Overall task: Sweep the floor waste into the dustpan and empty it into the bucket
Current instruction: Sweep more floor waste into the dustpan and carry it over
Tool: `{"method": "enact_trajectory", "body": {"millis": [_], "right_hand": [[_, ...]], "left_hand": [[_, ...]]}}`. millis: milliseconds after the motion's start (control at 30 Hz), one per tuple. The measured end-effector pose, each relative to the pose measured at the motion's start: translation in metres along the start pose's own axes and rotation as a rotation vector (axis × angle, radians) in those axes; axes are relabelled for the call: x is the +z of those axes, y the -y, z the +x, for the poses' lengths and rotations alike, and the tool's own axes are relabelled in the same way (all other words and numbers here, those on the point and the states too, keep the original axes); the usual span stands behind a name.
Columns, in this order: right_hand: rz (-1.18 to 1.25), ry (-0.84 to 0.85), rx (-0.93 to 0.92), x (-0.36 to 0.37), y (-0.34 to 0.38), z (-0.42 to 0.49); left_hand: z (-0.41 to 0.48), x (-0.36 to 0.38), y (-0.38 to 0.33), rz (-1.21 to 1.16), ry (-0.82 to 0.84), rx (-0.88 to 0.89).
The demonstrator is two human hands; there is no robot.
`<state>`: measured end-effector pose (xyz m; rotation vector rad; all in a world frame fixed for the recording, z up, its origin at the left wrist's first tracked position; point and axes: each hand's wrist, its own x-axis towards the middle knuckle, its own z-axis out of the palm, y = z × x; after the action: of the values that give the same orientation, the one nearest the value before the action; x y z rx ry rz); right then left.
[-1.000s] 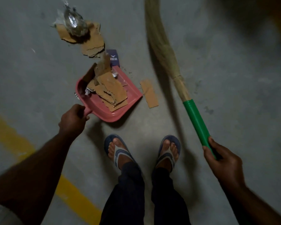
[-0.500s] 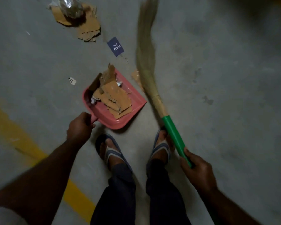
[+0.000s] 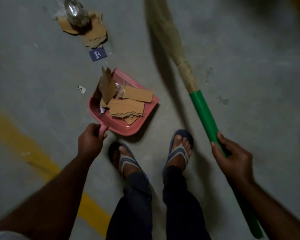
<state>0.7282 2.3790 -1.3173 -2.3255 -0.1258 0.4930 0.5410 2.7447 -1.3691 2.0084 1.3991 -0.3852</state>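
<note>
Lower left of centre: left hand (image 3: 91,141) wrapped round stub handle of pink dustpan (image 3: 128,131), probably light rigid plastic, loaded with stiff, near-weightless cardboard scraps (image 3: 126,106). Lower right: right hand (image 3: 232,156) gripping green handle of broom (image 3: 203,111). Upper left: loose floor waste (image 3: 87,30), liable to skid.

One wide-angle camera, worn on the person's head, looks forward and steeply down at the concrete floor (image 3: 249,75). The dustpan (image 3: 128,131) sits just left of the view's middle, close below. Nearer the camera than the dustpan, the left forearm (image 3: 47,196) and right forearm (image 3: 270,210) enter from the bottom corners. Beyond the dustpan, the cardboard pile (image 3: 93,33) meets the top edge. Right of the dustpan, the broom (image 3: 203,110) spans nearly the whole height.
</note>
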Motion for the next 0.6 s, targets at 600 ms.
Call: {"method": "enact_trajectory", "body": {"millis": [600], "right_hand": [[-0.137,0.345,0.144,0.117,0.040,0.013]], "left_hand": [[0.085,-0.024,0.052,0.178,0.024,-0.046]]}}
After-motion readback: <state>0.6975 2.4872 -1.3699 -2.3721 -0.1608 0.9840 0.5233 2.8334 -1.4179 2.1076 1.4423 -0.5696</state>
